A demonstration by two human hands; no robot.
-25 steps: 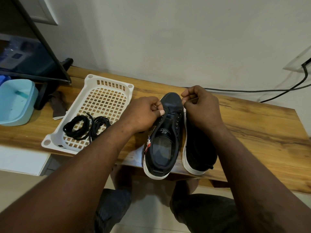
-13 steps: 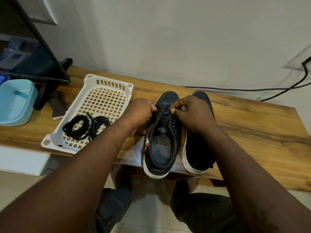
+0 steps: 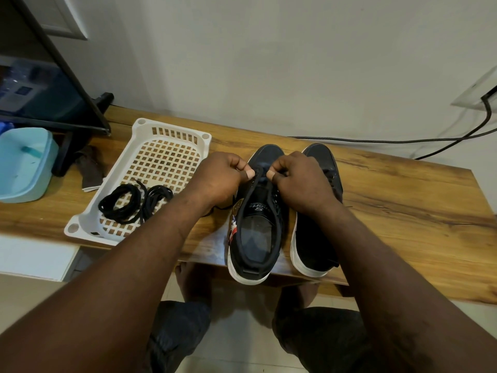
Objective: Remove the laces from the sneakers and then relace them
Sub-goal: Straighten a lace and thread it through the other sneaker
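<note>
A room in a home.
A wooden table (image 3: 390, 211) stands against the plain wall (image 3: 269, 63), a monitor (image 3: 40, 84) at 10 o'clock.

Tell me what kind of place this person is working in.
Probably a room at home, not a workshop. A wooden bench or low table stands against a plain wall, a power cable runs to a wall socket, and a white plastic basket holds spare laces.
</note>
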